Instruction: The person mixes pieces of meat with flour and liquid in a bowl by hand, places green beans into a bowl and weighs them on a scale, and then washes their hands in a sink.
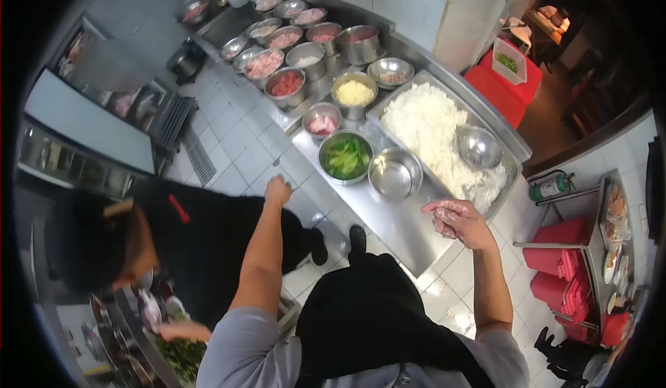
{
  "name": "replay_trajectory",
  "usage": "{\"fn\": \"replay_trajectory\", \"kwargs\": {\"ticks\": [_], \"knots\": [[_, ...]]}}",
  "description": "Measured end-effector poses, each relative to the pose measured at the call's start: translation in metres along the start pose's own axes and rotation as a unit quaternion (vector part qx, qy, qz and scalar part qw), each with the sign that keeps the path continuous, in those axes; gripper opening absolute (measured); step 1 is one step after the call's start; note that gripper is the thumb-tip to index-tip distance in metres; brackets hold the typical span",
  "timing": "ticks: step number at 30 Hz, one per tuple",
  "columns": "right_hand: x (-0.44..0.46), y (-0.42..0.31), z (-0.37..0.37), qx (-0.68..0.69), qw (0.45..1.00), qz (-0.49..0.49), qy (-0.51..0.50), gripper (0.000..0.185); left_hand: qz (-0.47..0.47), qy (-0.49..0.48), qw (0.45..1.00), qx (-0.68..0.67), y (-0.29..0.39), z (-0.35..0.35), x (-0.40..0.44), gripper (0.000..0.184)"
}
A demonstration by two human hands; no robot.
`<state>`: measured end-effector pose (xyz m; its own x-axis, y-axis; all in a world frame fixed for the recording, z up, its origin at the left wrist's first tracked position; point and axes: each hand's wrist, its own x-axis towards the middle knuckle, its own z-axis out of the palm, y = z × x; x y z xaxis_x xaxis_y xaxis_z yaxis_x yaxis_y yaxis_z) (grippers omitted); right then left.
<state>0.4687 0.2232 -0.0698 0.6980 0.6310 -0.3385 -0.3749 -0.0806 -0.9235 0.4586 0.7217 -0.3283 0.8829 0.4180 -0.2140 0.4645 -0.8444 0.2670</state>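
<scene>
My right hand [458, 221] is over the front right of the steel counter, near the tray of rice. Its fingers are curled in and look wet, with whitish bits on them; what lies in them is unclear. My left hand [278, 190] is held off the counter's left edge, fingers folded, their contents hidden. Nearest to the hands are a steel bowl [395, 174] with a little pale food in it and a bowl of green vegetables [345, 156]. White rice [424, 119] fills a large tray [515, 169], and a steel bowl [480, 146] lies on the rice.
Behind stand bowls of yellow shreds [354, 93], pale pink meat [322, 124], red meat [285, 85] and several more. A co-worker in black [208, 239] bends close on my left. Red bins [558, 270] and a fire extinguisher [551, 187] are at right.
</scene>
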Motion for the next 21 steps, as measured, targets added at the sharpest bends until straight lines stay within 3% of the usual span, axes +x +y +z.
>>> {"fn": "replay_trajectory", "kwargs": {"ticks": [2,4,6,8,10,11,13,14,15,16,18,21], "knots": [[0.033,-0.036,0.002,-0.034,0.999,-0.028,0.029,0.024,-0.094,-0.060,0.993,0.038,-0.023,0.024,0.013,0.040],[0.067,-0.068,0.013,-0.050,0.998,-0.035,0.035,0.023,-0.175,-0.202,0.963,0.032,-0.035,0.029,0.023,0.038],[0.099,-0.100,0.026,-0.074,0.997,-0.035,0.012,0.022,-0.179,-0.221,0.958,0.037,-0.050,0.034,0.028,0.039],[0.131,-0.119,0.031,-0.093,0.995,-0.039,0.005,0.021,-0.184,-0.327,0.925,0.066,-0.074,0.036,0.041,0.046],[0.168,-0.130,0.033,-0.079,0.996,-0.037,-0.001,0.020,-0.127,-0.266,0.951,0.094,-0.116,0.066,0.048,0.041],[0.184,-0.136,0.032,-0.077,0.996,-0.038,-0.016,0.022,-0.163,-0.287,0.942,0.062,-0.115,0.050,0.060,0.039],[0.221,-0.149,0.032,-0.099,0.993,-0.056,-0.023,0.024,-0.117,-0.350,0.926,-0.080,-0.100,-0.006,0.041,0.045],[0.241,-0.156,0.034,-0.121,0.990,-0.072,-0.031,0.026,-0.200,-0.381,0.897,-0.104,-0.108,0.002,0.051,0.043],[0.261,-0.160,0.038,-0.126,0.989,-0.073,-0.033,0.026,-0.276,-0.468,0.828,-0.137,-0.155,0.040,0.068,0.035],[0.283,-0.165,0.043,-0.107,0.990,-0.086,-0.028,0.027,-0.272,-0.466,0.830,-0.141,-0.175,0.054,0.082,0.035],[0.328,-0.178,0.056,-0.092,0.990,-0.103,-0.024,0.028,-0.337,-0.616,0.700,-0.133,-0.209,0.060,0.122,0.051],[0.400,-0.203,0.076,-0.157,0.978,-0.132,-0.031,0.027,-0.340,-0.554,0.746,-0.142,-0.270,0.051,0.202,0.044]]}}
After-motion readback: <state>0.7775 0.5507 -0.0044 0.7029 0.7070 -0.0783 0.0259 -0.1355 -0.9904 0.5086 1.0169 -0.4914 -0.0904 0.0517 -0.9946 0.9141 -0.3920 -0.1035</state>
